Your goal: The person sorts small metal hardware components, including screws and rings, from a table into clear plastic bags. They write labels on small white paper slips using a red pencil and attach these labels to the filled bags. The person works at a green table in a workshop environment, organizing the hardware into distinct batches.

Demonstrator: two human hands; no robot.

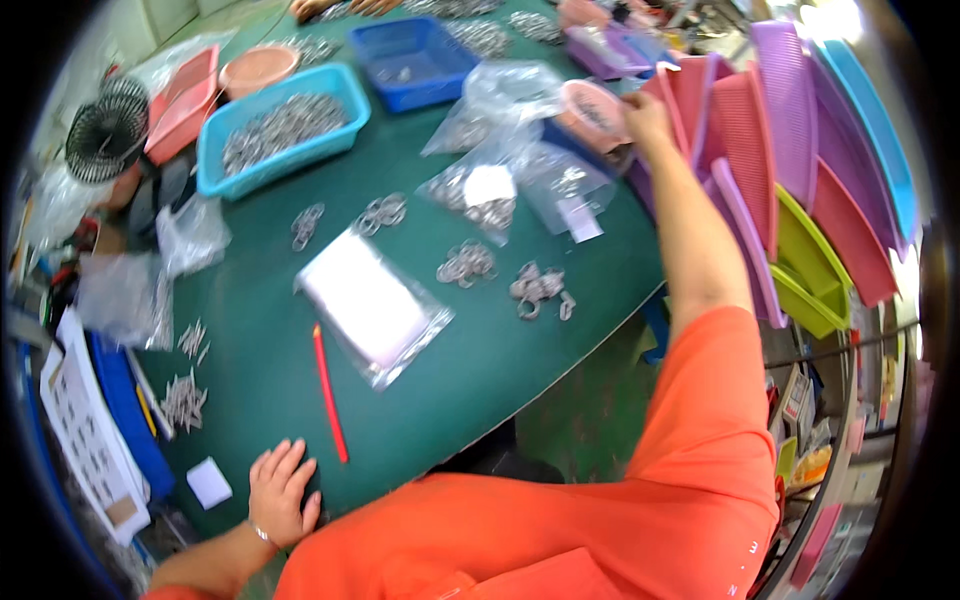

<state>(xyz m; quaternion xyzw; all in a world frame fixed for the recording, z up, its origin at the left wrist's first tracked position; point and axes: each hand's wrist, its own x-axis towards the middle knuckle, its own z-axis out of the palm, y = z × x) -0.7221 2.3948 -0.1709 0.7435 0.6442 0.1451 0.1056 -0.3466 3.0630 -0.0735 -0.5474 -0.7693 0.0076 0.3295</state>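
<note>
My left hand [283, 490] lies on the green table near its front edge, fingers stretched out and holding nothing. A small square white paper [209, 483] is beside it, and a red pencil-like stick [328, 395] lies a little to the right. My right arm reaches to the far right, where my right hand [648, 120] is closed at the rim of a small pink basket [594, 116]; its fingertips are partly hidden. Clear bags with small metal parts [488, 212] lie just left of that basket. A clear plastic sleeve with white contents [368, 300] lies mid-table.
Small piles of metal rings [466, 264] and pins [184, 402] dot the table. A light-blue tray [210, 165] full of metal parts, a dark-blue tray [415, 95] and a black fan [106, 130] stand farther back. Stacked coloured trays [745, 150] crowd the right side.
</note>
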